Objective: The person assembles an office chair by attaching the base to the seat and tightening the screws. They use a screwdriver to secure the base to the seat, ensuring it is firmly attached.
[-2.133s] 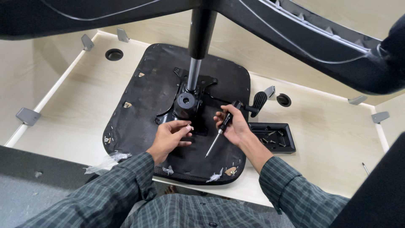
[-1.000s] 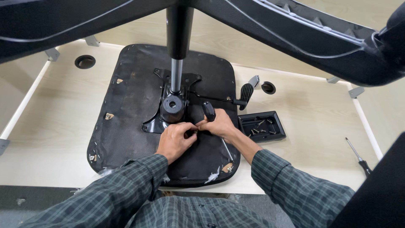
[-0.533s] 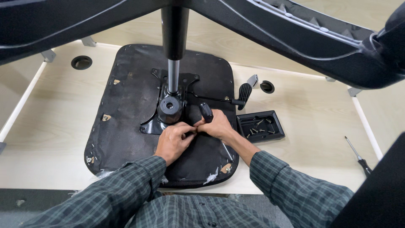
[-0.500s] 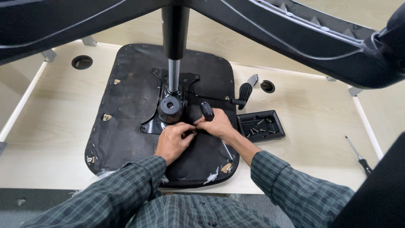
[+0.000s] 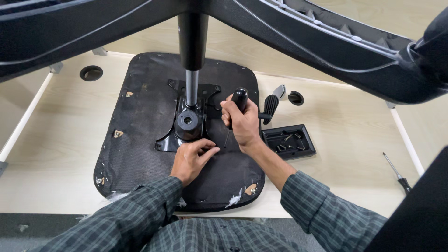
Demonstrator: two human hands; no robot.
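head view, centre: black fabric-covered chair seat underside (image 5: pixel 140 140) lies flat on the pale wood worktable (image 5: pixel 56 140); black metal mechanism plate (image 5: pixel 186 126) sits on it, steel gas-lift column (image 5: pixel 192 86) rising out of its hub.
right hand (image 5: pixel 240 122): wrapped tight round the black screwdriver handle (image 5: pixel 240 98), tool upright just right of the plate; tip hidden behind the palm.
left hand (image 5: pixel 192 156): fingers pinched narrow at the plate's lower right corner, touching the seat cover; whether a screw sits between them, cannot tell.
step, my read: driving a fastener at that corner of the plate.
do it well: keep the shaft square to the seat, press down before turning, left fingers steady the screw but stay clear of the tip.
risk: tilted driver could cam out and tear the fabric.
centre right: black rectangular plastic tray (image 5: pixel 308 148) with loose dark screws, just beside the right wrist.
right of plate: black ribbed lever knob (image 5: pixel 270 105), near the right hand.
lower right: spare thin screwdriver (image 5: pixel 396 172) on the table, well apart.
top of frame: black plastic chair base legs (image 5: pixel 326 42) overhang the work.
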